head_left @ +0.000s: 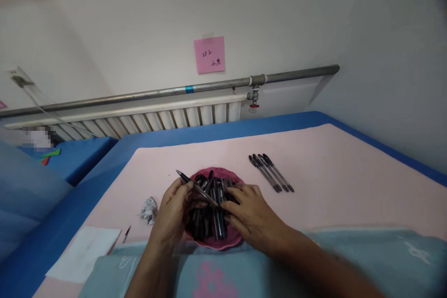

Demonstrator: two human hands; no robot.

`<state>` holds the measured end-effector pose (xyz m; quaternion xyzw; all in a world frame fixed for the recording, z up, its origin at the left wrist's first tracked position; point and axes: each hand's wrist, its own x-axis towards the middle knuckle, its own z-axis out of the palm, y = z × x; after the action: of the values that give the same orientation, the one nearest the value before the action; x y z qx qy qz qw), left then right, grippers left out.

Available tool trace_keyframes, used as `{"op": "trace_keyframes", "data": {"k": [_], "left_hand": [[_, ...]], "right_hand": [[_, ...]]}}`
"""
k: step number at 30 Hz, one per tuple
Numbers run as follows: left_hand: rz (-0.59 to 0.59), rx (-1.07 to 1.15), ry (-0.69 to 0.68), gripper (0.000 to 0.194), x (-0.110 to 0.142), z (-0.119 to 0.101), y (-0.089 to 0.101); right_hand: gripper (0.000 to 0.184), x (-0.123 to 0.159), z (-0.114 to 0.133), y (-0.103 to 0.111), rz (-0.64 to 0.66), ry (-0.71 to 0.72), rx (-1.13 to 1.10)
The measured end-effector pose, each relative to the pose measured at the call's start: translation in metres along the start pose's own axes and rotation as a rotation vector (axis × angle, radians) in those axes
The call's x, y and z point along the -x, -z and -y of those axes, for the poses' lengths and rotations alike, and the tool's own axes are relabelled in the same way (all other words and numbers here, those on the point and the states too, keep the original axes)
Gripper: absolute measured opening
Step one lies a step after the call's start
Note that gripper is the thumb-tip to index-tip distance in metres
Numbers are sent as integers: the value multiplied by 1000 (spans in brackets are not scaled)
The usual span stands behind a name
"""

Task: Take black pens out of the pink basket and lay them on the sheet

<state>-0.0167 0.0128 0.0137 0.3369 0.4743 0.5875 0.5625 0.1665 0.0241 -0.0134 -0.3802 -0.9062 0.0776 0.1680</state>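
Note:
A dark pink dish (233, 240) sits on the pink table cover, filled with several black pens (209, 216). Over the dish I hold one black pen (195, 187) slanting up to the left. My left hand (172, 212) pinches its middle. My right hand (249, 214) lies over the dish's right side with fingertips at the pen's lower end. A short row of black pens (271, 173) lies on the cover to the right of the dish.
A crumpled scrap (149, 209) lies left of the dish, with a white sheet (85, 253) and a small pen (126, 234) nearer me. A grey-blue cloth (384, 256) covers the near edge. A radiator (146, 121), a pipe and a pink note (209, 54) are on the wall.

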Motion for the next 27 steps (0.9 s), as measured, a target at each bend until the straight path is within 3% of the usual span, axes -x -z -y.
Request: {"op": "trace_keyframes", "data": {"k": [6, 13, 17, 20, 24, 27], "left_hand": [[27, -41, 27, 14, 1, 3, -2], [91, -28, 79, 16, 4, 3, -2], [90, 12, 133, 16, 6, 0, -3], [156, -10, 189, 16, 9, 0, -4], [336, -198, 229, 15, 16, 6, -5], [438, -381, 200, 15, 20, 8, -10]], "right_hand": [[28, -4, 0, -1, -1, -23, 22], [21, -5, -2, 1, -2, -1, -86], [30, -5, -4, 0, -77, 28, -205], [34, -5, -6, 0, -242, -91, -463], [40, -7, -13, 4, -384, -426, -1165], [41, -9, -17, 9, -522, -537, -1476]]}}
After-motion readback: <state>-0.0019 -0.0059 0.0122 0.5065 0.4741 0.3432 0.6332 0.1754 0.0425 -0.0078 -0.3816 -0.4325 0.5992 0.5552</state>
